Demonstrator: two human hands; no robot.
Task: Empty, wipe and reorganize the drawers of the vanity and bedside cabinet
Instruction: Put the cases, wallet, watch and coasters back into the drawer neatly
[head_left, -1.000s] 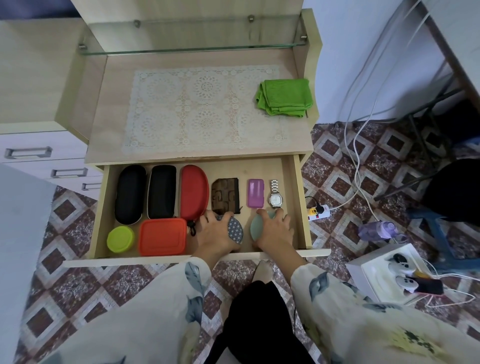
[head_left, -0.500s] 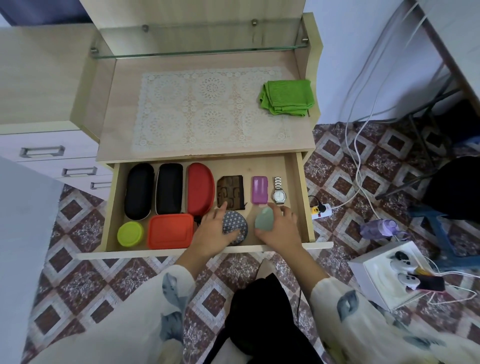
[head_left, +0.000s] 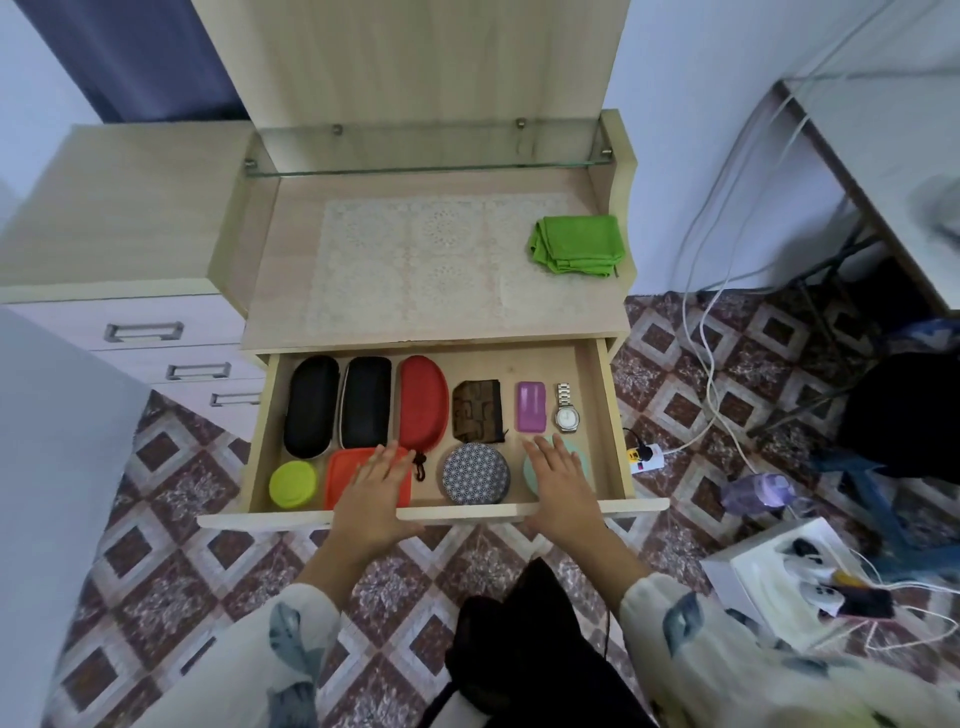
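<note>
Single head view, looking steeply down, close above open drawer (head_left: 605, 410).

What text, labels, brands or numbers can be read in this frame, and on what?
None can be read.
Watch dial: marks too small to read.
Power strip on the floor: yellow and red marks, too blurred to read.
Brown pouch: a pattern only, no letters legible.
</note>
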